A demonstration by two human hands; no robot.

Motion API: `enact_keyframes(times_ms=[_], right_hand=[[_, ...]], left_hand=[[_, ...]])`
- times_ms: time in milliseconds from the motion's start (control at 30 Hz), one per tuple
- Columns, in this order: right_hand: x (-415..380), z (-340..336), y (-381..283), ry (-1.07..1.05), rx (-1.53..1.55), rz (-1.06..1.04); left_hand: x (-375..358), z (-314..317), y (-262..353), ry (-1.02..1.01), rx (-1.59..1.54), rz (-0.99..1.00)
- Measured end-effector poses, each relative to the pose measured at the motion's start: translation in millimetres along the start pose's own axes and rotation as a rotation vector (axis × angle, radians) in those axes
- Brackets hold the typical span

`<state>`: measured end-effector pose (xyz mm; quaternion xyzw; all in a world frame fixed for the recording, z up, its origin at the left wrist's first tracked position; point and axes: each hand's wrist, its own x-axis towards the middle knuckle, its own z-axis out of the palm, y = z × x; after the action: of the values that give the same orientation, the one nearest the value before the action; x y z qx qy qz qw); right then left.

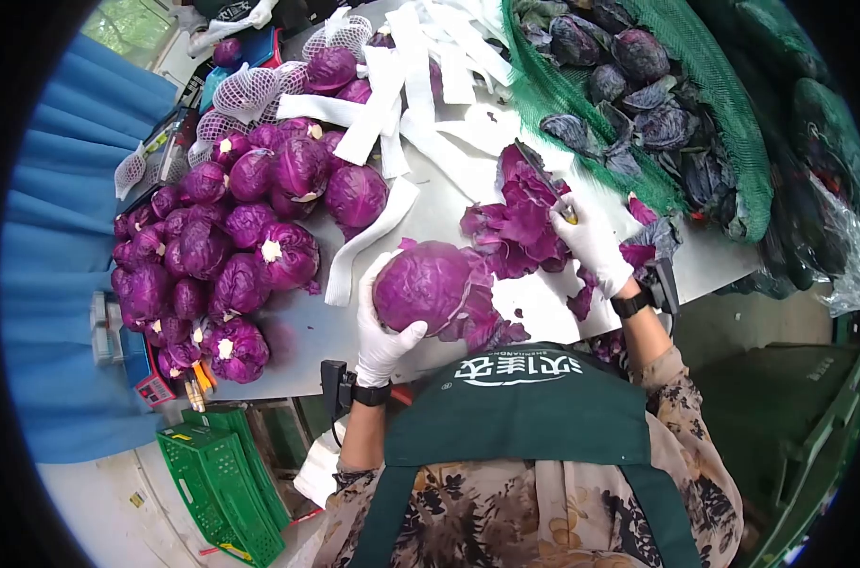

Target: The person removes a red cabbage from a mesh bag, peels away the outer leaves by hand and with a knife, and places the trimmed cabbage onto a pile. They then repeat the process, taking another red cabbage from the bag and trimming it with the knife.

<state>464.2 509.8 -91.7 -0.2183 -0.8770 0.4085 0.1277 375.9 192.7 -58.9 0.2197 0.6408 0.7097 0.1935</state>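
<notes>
My left hand [381,343], in a white glove, is closed round the side of a large red cabbage [422,286] just above the table. My right hand [593,239], gloved too, grips a knife [540,168] whose dark blade points up and to the left, away from the cabbage. Under and beside the blade lie loose purple outer leaves [524,220]. More torn leaves [487,327] rest right below the held cabbage.
A heap of red cabbages [207,241] covers the table's left side. White foam strips [382,104] and white mesh sleeves [245,93] lie at the back. A green net sack [733,142] of dark cabbages sits back right. Green crates [221,483] stand below left.
</notes>
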Motion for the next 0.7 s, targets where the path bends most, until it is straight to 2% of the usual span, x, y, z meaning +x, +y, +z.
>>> enact_keyframes(times_ms=[67,133,200,267,333,433,467,533,567,667,700], right_hand=[[-10,-5,-41,0.018,-0.070,-0.012],[-22,-9,-85,-0.181,0.226,0.046],[-39,-5,-114,-0.312,0.441,-0.039],[-45,21,-114,-0.178,0.383,-0.196],[-44,29,-110,-0.222,0.331,-0.145],[-44,26,-113,-0.265,0.512,-0.037],[-43,30,-107,-0.271,0.513,-0.048],[-40,38,-94,-0.245,0.711,-0.069],[-39,38,-88,-0.245,0.635,-0.144],[-42,30,-107,-0.184,0.698,-0.169],[-42,25,-111,-0.185,0.694,-0.172]], left_hand=[[3,3,3,-0.018,0.003,0.053],[6,8,5,-0.017,-0.009,0.054],[7,13,4,-0.024,-0.022,0.054],[8,18,0,0.004,-0.054,0.075],[6,21,1,0.024,-0.065,0.070],[5,17,-6,0.061,-0.083,0.081],[5,15,-8,0.063,-0.093,0.089],[6,17,-8,0.083,-0.105,0.096],[7,16,-10,0.105,-0.137,0.065],[7,21,-9,0.138,-0.218,0.008],[7,22,-11,0.149,-0.330,-0.039]])
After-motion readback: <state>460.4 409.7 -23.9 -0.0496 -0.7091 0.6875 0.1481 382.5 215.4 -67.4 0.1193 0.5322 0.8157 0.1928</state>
